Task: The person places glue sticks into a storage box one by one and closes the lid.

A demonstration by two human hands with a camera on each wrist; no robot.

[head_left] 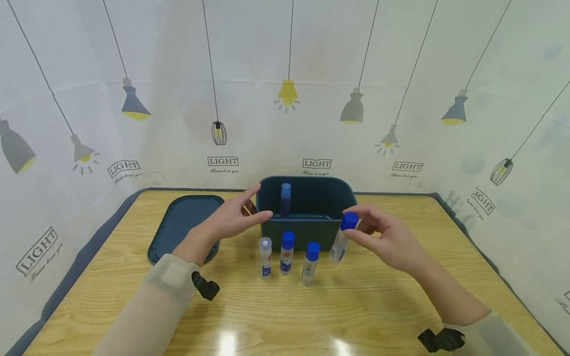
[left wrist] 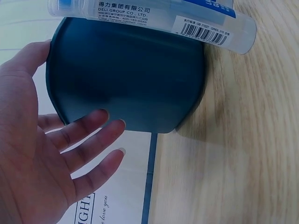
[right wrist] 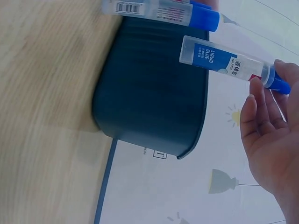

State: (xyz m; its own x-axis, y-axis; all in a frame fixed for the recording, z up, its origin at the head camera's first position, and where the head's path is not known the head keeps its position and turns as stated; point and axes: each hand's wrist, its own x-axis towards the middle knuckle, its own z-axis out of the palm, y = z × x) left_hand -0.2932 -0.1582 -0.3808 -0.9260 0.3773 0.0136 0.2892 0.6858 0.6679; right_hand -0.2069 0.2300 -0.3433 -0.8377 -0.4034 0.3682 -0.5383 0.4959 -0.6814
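Note:
My right hand (head_left: 392,242) pinches the blue cap of a clear liquid glue bottle (right wrist: 217,58) between thumb and fingers. That bottle hangs tilted beside the front right corner of a dark teal bin (head_left: 307,235). At the bin's left side is my left hand (head_left: 233,215), fingers spread and relaxed, thumb by the front rim; contact is hard to tell. One blue-capped glue bottle (head_left: 286,200) stands inside the bin. In front of it stand a bottle with a pale top (head_left: 265,259) and two blue-capped bottles, one in the middle (head_left: 287,257) and one farther right (head_left: 310,267).
A flat dark teal lid (head_left: 184,222) lies on the wooden table (head_left: 267,316), left of the bin and partly behind the left forearm. Behind the table hangs a white cloth (head_left: 249,59) printed with lamps.

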